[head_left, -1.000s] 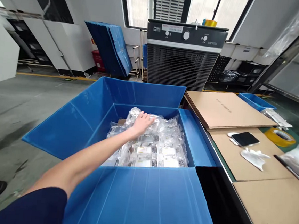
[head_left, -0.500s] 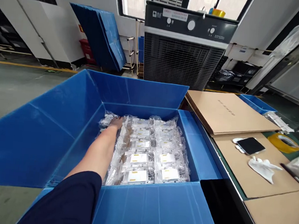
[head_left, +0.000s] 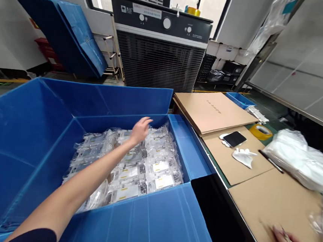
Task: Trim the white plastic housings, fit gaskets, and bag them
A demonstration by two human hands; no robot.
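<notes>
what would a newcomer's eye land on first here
Probably the big open blue box in front, holding rows of clear-wrapped parts, with the left hand over them. Behind it stands a dark appliance with white knobs, and a bright yellow tape roll lies to the right.

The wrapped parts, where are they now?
In the head view, the wrapped parts lie left of centre inside the blue box, the left hand over their far end; the cardboard sheets are to the right.

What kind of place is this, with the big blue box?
Probably a factory or warehouse packing area: the big blue box holds rows of plastic-wrapped parts, and beside it are stacked cardboard sheets and yellow tape.
</notes>
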